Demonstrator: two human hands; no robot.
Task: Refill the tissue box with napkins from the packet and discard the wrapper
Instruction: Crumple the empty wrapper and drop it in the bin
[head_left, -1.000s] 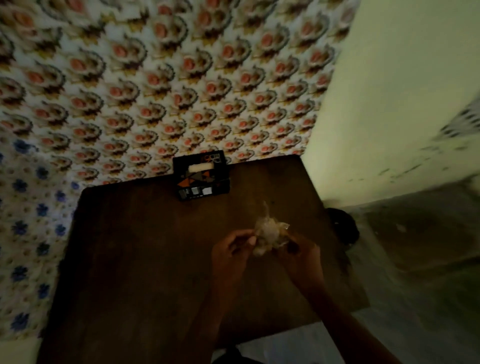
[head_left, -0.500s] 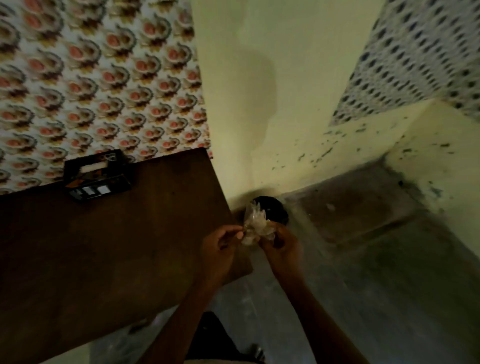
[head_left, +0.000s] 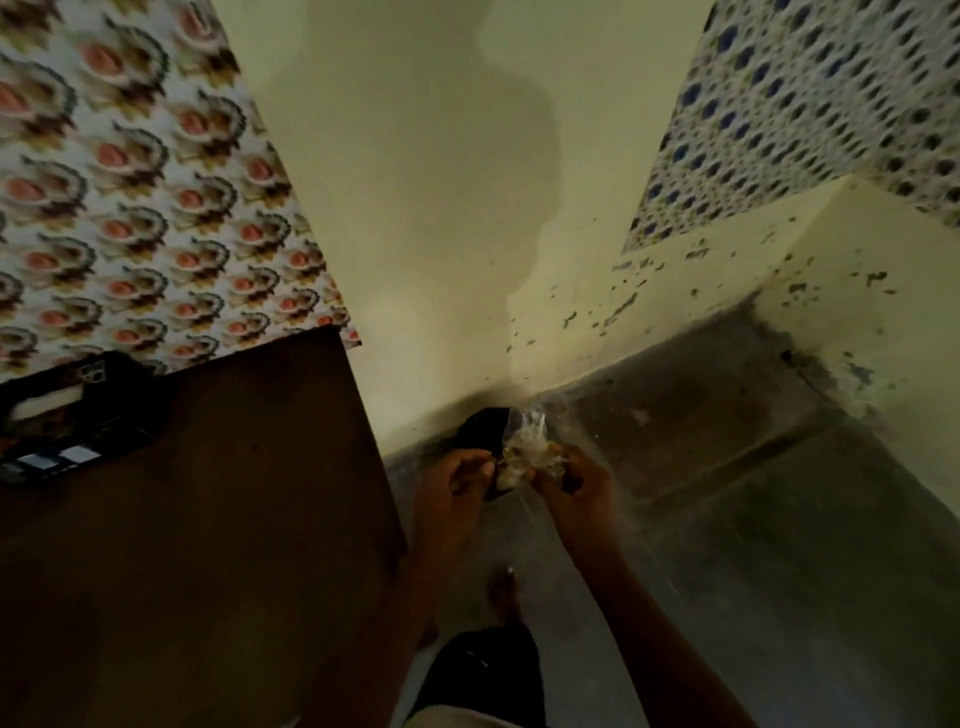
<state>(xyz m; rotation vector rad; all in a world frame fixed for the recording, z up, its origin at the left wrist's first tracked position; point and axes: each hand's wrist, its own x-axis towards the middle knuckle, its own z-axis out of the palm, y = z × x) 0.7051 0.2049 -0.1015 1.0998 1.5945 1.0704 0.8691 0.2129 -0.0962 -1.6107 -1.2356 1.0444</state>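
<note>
Head view: both hands — left hand (head_left: 464, 480) and right hand (head_left: 574, 486) — pinch the crumpled clear plastic wrapper (head_left: 525, 451), held over the floor just above a dark round bin (head_left: 480, 428) by the wall. The black patterned tissue box (head_left: 78, 410) sits on the dark wooden table (head_left: 208, 519), seemingly refilled; only discarding appears left. Dim, blurred light hides the bin's opening — the wrapper covers part of it.

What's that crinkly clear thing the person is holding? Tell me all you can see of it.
It looks like a crumpled wrapper of thin, see-through plastic, bunched into a small wad with a loose end sticking up. The left hand and the right hand pinch it from either side with their fingertips. It is held in the air beyond the table edge, over the grey floor, just in front of a dark round object near the wall. Blur hides any print.
</note>
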